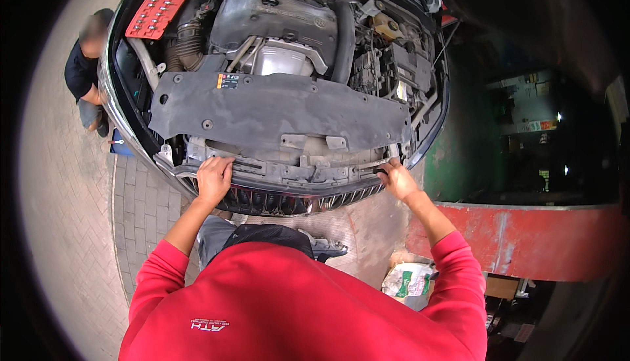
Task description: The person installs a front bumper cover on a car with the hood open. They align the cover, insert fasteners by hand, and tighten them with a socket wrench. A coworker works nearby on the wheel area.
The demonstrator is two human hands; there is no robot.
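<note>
I stand at the front of a car with its engine bay exposed. My left hand [215, 179] is closed over the top edge of the front grille [282, 201], left of its middle, with the fingers bent down onto the trim. Toward the grille's right end, my right hand [398, 179] is closed, thumb and fingers pinched around a small black piece [380, 170] at the front crossmember [315, 172]. What kind of piece it is, I cannot make out. Behind both hands lies a wide black plastic radiator cover [275, 112] with a few round fastener spots.
A red tray of sockets [161, 8] rests at the engine bay's left corner. The engine cover [274, 20] and battery [410, 66] sit farther back. Another person [85, 66] crouches by the left fender. A white sack [408, 281] and a red bench [525, 240] are at right.
</note>
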